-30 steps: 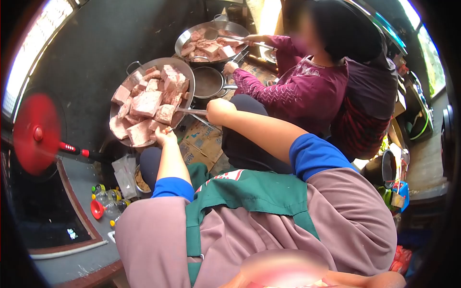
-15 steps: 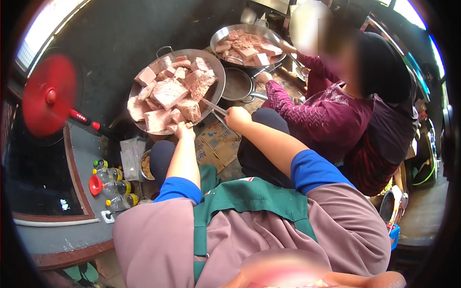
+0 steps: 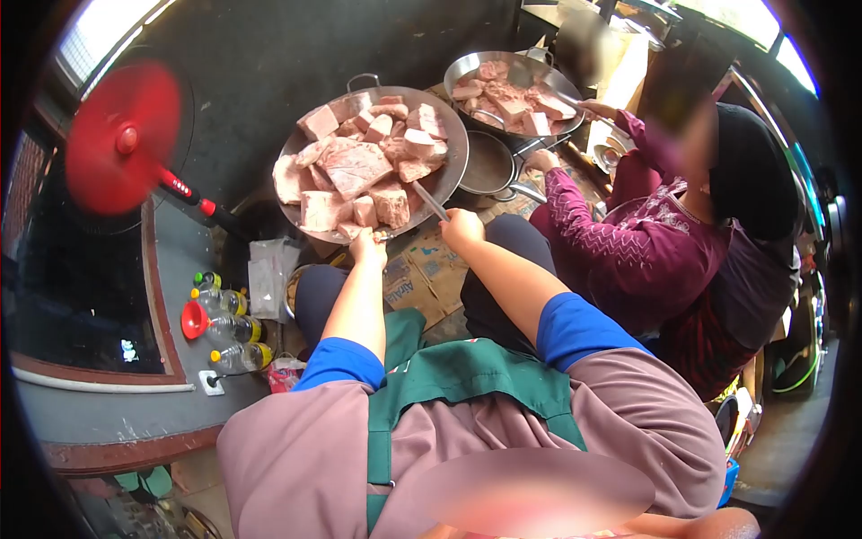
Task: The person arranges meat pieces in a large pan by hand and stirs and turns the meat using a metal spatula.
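Note:
A wide metal pan (image 3: 456, 148) full of pinkish blocks (image 3: 355, 168) sits in front of me. My left hand (image 3: 367, 248) is closed on the pan's near rim or handle, just below the blocks. To its right, my right hand (image 3: 461, 229) grips the handle of a metal utensil (image 3: 430, 200), whose far end reaches into the pan's right side among the blocks. The end of that utensil is partly hidden by the blocks.
At the right, a person in a maroon top (image 3: 620, 225) works over a second pan (image 3: 458, 72) of pink pieces. A small pan (image 3: 486, 163) lies between. Left are a red fan (image 3: 126, 139), several bottles (image 3: 235, 329) and flattened cardboard (image 3: 429, 278).
The view has swung, so the pans now appear farther right. The utensil has moved from the upper blocks' near side toward the pan's right edge, and some blocks have shifted.

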The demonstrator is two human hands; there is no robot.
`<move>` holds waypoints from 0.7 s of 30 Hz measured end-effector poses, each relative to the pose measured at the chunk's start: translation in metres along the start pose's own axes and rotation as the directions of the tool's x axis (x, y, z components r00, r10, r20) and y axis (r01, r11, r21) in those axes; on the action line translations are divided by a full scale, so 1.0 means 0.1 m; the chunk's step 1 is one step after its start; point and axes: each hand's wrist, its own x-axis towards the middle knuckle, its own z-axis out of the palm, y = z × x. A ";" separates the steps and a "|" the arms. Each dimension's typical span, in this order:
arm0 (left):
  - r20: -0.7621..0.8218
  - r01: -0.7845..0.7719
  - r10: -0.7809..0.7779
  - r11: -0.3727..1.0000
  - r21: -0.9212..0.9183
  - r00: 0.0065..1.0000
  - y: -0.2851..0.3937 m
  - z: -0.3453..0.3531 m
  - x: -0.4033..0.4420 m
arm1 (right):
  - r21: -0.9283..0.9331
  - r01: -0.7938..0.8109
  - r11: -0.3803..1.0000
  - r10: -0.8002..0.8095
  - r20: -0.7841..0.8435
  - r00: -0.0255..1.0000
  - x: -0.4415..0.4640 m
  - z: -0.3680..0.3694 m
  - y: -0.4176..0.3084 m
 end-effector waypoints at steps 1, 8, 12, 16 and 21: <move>0.002 0.015 -0.015 1.000 -0.001 1.000 0.01 -0.03 0.02 | 0.016 -0.021 1.000 0.021 0.000 1.000 -0.01 0.04 -0.01; 0.031 -0.036 0.036 0.999 -0.015 0.999 0.02 -0.13 0.09 | 0.013 0.024 1.000 -0.023 -0.084 0.996 0.06 0.40 -0.08; 0.055 -0.012 0.014 0.999 -0.038 0.998 -0.01 -0.20 0.10 | -0.052 0.030 0.998 -0.036 -0.119 0.992 0.21 0.52 -0.09; 0.070 -0.021 0.023 0.999 -0.024 0.997 0.03 -0.23 0.13 | -0.051 0.007 0.999 -0.010 -0.054 0.998 0.37 0.53 -0.16; 0.029 -0.024 0.024 1.000 -0.014 0.999 0.09 -0.17 0.08 | -0.096 0.009 0.995 -0.015 -0.058 0.998 0.55 0.49 -0.22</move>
